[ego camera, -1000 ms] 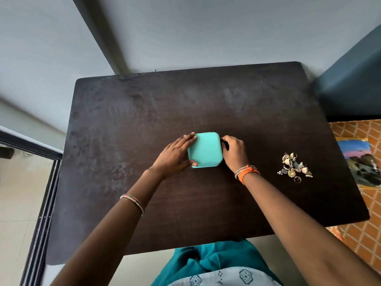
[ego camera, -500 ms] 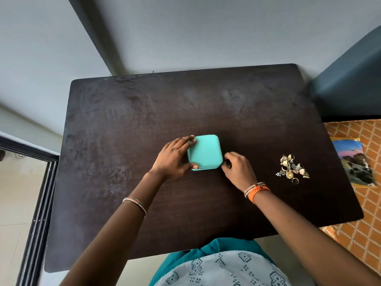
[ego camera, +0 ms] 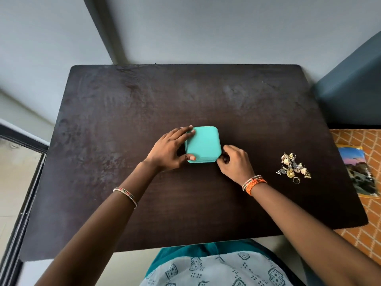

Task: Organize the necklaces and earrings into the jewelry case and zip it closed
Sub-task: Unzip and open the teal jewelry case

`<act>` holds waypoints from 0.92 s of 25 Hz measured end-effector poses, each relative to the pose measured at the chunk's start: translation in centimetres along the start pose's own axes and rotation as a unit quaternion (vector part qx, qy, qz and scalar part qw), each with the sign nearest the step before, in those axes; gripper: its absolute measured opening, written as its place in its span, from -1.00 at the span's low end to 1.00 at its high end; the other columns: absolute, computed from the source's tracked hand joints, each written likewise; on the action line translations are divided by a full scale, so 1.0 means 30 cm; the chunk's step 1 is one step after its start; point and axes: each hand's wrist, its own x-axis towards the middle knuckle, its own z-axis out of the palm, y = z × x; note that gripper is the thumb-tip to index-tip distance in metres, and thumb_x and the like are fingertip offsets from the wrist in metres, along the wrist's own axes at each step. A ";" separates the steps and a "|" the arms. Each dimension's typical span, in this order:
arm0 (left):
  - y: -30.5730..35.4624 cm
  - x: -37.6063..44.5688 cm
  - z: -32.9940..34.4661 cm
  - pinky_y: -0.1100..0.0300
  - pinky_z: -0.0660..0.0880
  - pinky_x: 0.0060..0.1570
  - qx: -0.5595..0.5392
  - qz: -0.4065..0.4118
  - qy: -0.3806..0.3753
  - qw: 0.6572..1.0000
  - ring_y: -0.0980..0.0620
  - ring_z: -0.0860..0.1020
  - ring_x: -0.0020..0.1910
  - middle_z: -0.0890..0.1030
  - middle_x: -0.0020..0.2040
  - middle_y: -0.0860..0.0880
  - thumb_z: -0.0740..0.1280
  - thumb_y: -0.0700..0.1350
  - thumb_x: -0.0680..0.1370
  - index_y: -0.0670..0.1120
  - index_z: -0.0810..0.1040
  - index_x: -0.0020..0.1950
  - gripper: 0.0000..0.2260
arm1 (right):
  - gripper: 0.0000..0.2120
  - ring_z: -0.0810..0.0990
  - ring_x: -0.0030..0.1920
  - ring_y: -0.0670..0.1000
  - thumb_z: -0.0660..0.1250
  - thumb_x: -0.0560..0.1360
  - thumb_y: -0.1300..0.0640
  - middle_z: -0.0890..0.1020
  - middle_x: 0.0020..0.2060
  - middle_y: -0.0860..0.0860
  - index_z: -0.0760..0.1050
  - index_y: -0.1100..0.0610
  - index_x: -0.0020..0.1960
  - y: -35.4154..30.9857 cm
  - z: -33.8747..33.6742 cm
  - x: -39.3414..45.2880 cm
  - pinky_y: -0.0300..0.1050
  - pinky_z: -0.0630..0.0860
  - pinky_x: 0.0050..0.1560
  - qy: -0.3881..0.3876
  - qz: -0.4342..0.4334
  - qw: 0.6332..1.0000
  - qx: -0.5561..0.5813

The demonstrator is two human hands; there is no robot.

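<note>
Early stage, nothing packed yet as far as I can see.

Left hand (ego camera: 167, 150): fingers spread fairly straight along the left side of the jewelry case (ego camera: 203, 144), thumb against the near-left corner. Reads as bracing, not a curled grip.

Case: teal, rounded square, lid down, sitting flat about mid-surface (ego camera: 123, 104). Can't see inside, so can't confirm it's empty.

Right hand (ego camera: 235, 162): fingers curled tight at the case's near-right corner, pinching something small there. Probably the zipper pull, but the pull itself is too small to make out. My read is the zip is being worked open along that side.

Jewelry pile (ego camera: 293, 168): loose cluster of gold and silver pieces plus a ring, lying well apart from the case, right of the right hand. Can't tell necklaces from earrings at this resolution.

Remaining, by judgement: finish unzipping, lift the lid, sort the pile into the compartments, close, zip shut. So basically the whole task is left.
</note>
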 end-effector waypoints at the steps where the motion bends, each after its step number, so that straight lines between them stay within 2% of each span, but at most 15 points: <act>1: 0.014 -0.005 -0.003 0.00 0.19 0.42 -0.001 -0.012 -0.008 1.000 -0.06 0.19 0.50 0.20 0.53 0.00 0.11 0.41 0.43 -0.03 0.20 0.52 -0.22 | -0.78 0.42 -0.40 0.02 0.34 0.39 0.22 0.43 -0.37 0.00 0.29 0.12 -0.29 -0.003 -0.001 -0.001 -0.15 0.27 -0.37 -0.004 0.000 1.000 0.004; 6: 0.084 0.002 -0.063 0.01 0.20 0.44 0.020 -0.074 -0.057 0.995 0.00 0.11 0.53 0.14 0.55 0.06 0.31 0.25 0.46 -0.02 0.16 0.53 -0.27 | -0.94 0.57 -0.17 0.15 0.28 0.48 0.25 0.55 -0.18 0.13 0.39 0.20 -0.14 -0.030 -0.026 -0.001 0.02 0.46 -0.22 -0.076 0.021 0.997 0.005; 9: 0.085 0.010 -0.076 0.02 0.22 0.41 0.042 -0.073 -0.071 0.994 -0.02 0.19 0.50 0.18 0.54 0.05 0.25 0.33 0.42 -0.03 0.19 0.51 -0.23 | -0.96 0.58 -0.10 0.19 0.27 0.48 0.28 0.57 -0.14 0.17 0.40 0.23 -0.11 -0.051 -0.020 -0.006 0.00 0.44 -0.17 -0.070 0.057 0.996 0.019; 12: 0.058 0.003 -0.064 -0.01 0.29 0.36 0.045 -0.049 -0.045 0.997 -0.07 0.30 0.44 0.27 0.50 0.00 0.14 0.41 0.39 -0.07 0.27 0.48 -0.20 | -0.94 0.58 -0.12 0.18 0.28 0.47 0.29 0.57 -0.17 0.16 0.39 0.22 -0.11 -0.057 -0.010 0.000 -0.11 0.35 -0.24 -0.046 0.065 0.997 0.019; 18: 0.042 -0.004 -0.032 -0.01 0.29 0.36 0.002 -0.051 -0.029 0.998 -0.08 0.30 0.43 0.31 0.48 -0.02 0.17 0.39 0.41 -0.09 0.30 0.45 -0.23 | -0.92 0.59 -0.16 0.23 0.29 0.44 0.31 0.59 -0.20 0.19 0.39 0.25 -0.09 -0.090 0.004 0.004 -0.14 0.30 -0.26 -0.012 0.117 0.993 -0.007; 23: 0.025 -0.006 -0.007 -0.03 0.35 0.35 -0.034 -0.047 -0.006 0.998 -0.04 0.33 0.42 0.32 0.47 -0.02 0.22 0.38 0.41 -0.08 0.31 0.44 -0.24 | -0.93 0.60 -0.26 0.17 0.29 0.45 0.23 0.60 -0.26 0.15 0.41 0.23 -0.12 -0.041 -0.024 0.026 -0.16 0.32 -0.32 -0.055 0.057 0.997 -0.027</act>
